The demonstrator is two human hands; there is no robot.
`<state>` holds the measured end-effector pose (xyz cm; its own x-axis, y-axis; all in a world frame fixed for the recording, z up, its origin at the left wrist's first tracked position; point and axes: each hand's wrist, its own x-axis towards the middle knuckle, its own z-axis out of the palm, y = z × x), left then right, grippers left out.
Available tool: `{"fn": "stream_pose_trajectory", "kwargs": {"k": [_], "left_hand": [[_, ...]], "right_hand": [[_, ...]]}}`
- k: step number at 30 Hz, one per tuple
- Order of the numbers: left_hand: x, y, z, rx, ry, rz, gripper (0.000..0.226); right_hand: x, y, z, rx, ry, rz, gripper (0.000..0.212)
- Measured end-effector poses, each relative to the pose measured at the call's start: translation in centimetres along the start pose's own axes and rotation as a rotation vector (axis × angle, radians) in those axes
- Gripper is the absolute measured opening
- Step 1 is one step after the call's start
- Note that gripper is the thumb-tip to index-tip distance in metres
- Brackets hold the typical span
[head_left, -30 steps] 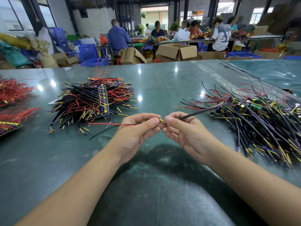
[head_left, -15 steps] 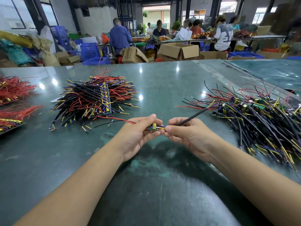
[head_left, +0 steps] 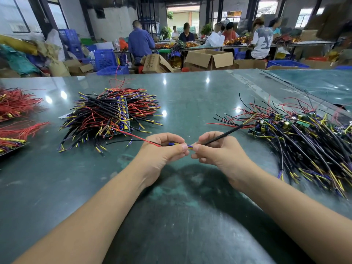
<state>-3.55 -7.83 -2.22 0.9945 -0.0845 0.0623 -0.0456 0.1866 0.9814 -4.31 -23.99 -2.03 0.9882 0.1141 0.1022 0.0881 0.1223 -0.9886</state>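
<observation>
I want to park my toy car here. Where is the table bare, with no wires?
Bare table runs between the middle wire pile and the right wire pile. More lies at the front left, nearer than the red bundles. Crowded: both piles, and where left hand and right hand pinch the wired part.

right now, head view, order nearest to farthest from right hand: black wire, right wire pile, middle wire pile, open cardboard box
1. black wire, in the right hand
2. right wire pile, beside it
3. middle wire pile, leftward
4. open cardboard box, beyond the table

Two hands (head_left: 163, 152) (head_left: 222, 152), one wire assembly (head_left: 173, 143), four wire heaps (head_left: 110, 117) (head_left: 304, 141) (head_left: 15, 103) (head_left: 15, 135).
</observation>
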Motion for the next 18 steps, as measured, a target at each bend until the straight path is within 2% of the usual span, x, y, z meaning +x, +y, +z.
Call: {"fn": "stream_pose_trajectory", "kwargs": {"k": [4, 8, 10, 12, 15, 18], "left_hand": [[0.2, 0.5, -0.2, -0.084, 0.046, 0.007, 0.016], [0.0, 1.2, 0.0, -0.249, -0.035, -0.005, 0.012], [0.0, 1.3, 0.1, -0.284, -0.045, 0.001, 0.013], [0.0, 1.4, 0.1, -0.283, -0.019, -0.002, 0.012], [0.1, 1.5, 0.0, -0.319, 0.029, -0.008, 0.012], [0.2, 1.5, 0.1, -0.375, 0.089, -0.021, 0.013]], "right_hand": [[0.1, -0.2, 0.0, -0.038, 0.061, -0.077, 0.013], [-0.1, -0.8, -0.3, 0.394, -0.042, 0.004, 0.011], [-0.1, -1.1, -0.3, 0.468, -0.060, 0.027, 0.008], [0.2, -1.3, -0.4, 0.486, 0.028, -0.004, 0.004], [0.6, -1.8, -0.8, 0.504, 0.203, -0.093, 0.013], [0.9, -2.2, -1.4, 0.537, 0.242, -0.161, 0.015]]}}
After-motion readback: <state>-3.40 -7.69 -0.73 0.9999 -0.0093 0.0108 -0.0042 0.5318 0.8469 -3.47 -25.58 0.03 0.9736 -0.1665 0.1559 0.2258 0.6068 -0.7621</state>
